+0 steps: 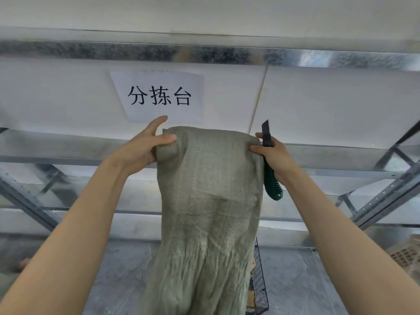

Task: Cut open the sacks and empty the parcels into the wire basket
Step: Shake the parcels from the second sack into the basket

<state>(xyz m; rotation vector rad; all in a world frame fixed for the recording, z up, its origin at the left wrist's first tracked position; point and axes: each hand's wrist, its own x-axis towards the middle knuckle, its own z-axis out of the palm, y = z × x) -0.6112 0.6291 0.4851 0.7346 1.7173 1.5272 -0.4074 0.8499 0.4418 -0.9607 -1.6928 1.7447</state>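
- Tipping step, by the look of it: I've got the sack (209, 201) upside down and held up high, hanging from 12 o'clock straight down to 6 in my view.
- My left hand (141, 148) grips the bunched corner at the sack's 10 o'clock, fingers curled round the cloth, one finger poking up free.
- My right hand (275, 155) pinches the other corner at 2 o'clock between thumb and finger, with the rest of the hand wrapped round the green knife (271, 183).
- Heads up: the blade (266, 133) is out, pointing to 12, just beside the cloth. I'd retract it or at least angle it away from my fingers before any shaking.
- To do this well: keep both corners level, the mouth right over the basket, then give short shakes so nothing snags in the folds.
- The wire basket (259, 280) peeks out from behind the sack at 5 o'clock. The sack hides most of it.
- Through the mesh I see brown bits, probably parcels (251, 297) already in there. Can't tell how many.
- The sack hangs limp and flat, so I reckon it's near empty, but I can't see inside.
- Behind it all: a paper sign (159, 96) at 12 and a metal rack (386, 201) out at 3.
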